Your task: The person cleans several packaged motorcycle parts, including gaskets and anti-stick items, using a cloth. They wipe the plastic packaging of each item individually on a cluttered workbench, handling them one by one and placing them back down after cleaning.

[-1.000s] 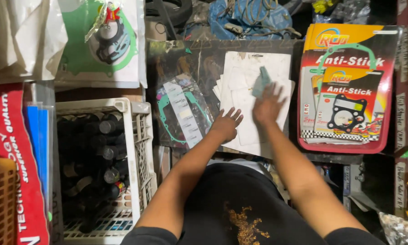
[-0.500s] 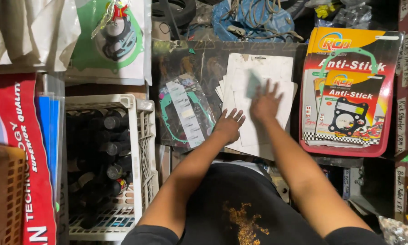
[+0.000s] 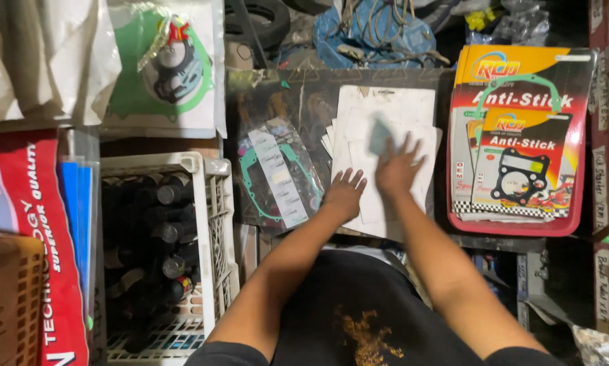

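White card sheets, stacked on the dark worktop, lie under both hands: left hand flat with fingers spread, right hand fingers spread beside a grey-green pad.

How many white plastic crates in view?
1: the white crate sits left of the left hand, filled with dark bottles. Others may lie outside the frame.
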